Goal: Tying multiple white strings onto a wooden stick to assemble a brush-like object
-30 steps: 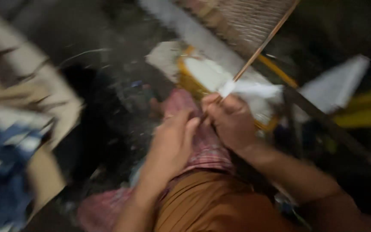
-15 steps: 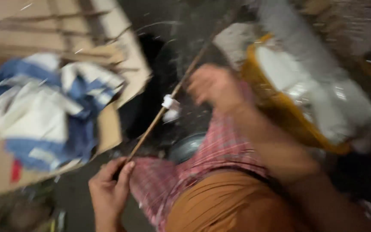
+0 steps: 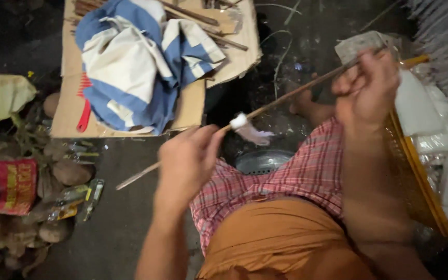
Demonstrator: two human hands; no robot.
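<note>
Thin stick [image 3: 286, 98], white wad [image 3: 239, 121] wrapped near its middle: long axis rises from my left hand [image 3: 185, 163], which pinches it just below the wad, to my right hand [image 3: 366, 88], apparently closed around its upper end, above the plaid cloth [image 3: 296, 176].

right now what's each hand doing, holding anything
Left hand: closed on the thin stick, beside the white wad wrapped on it.
Right hand: closed on the same stick's far end.

Dark floor [image 3: 125, 228] bears cardboard [image 3: 68, 103], perhaps stones [image 3: 71, 172].
</note>
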